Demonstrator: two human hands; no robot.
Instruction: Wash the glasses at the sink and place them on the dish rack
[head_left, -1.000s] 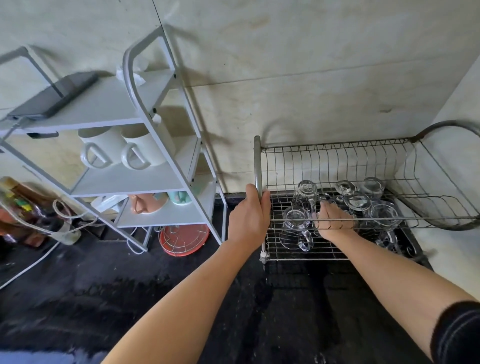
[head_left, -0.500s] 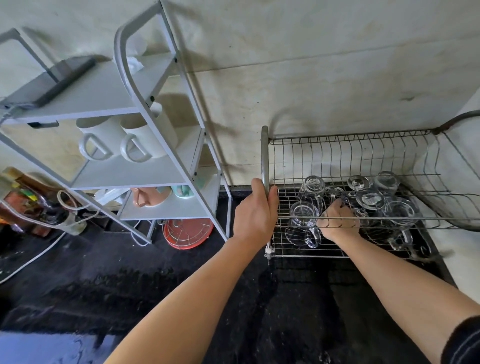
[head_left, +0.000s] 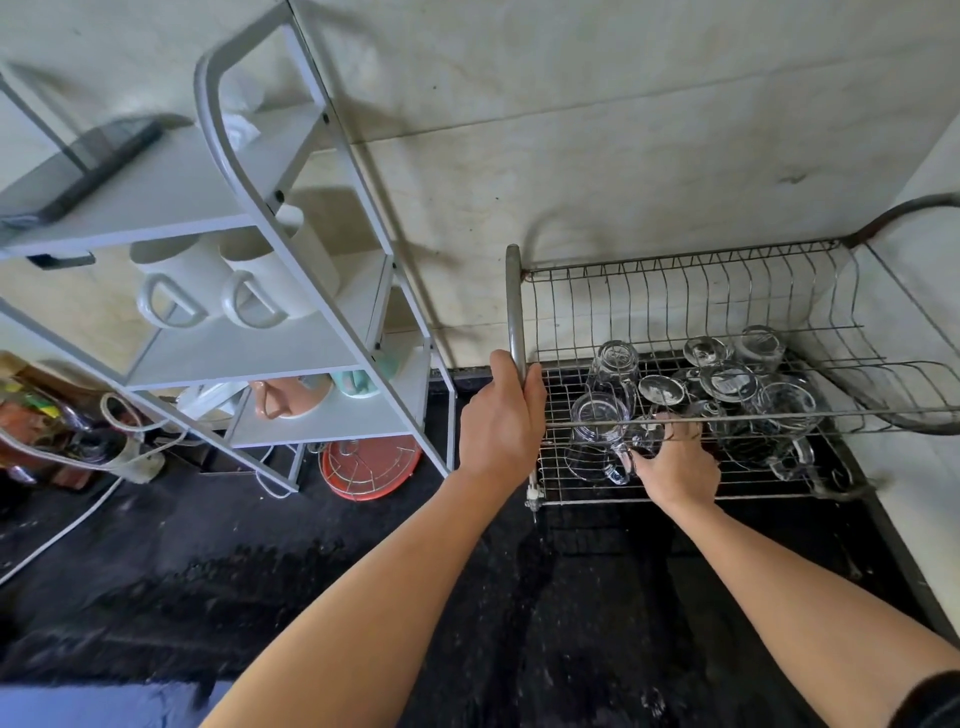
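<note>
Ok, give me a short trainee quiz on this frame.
1. True or false: the left hand grips a post of the rack.
2. The right hand holds a glass in the rack's: A) upper tier B) lower tier C) back wall.
3. Fill in: the red tray lies under the white ___.
Key: 1 true; 2 B; 3 shelf.

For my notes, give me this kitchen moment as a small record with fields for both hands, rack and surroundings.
Left hand: grips the dish rack by its left post
Right hand: inside the rack, curled round a glass
Other glasses: upturned on the rack's lower grid
Counter: dark, wet-looking
Shelf unit: left of the rack, holds two white mugs
</note>
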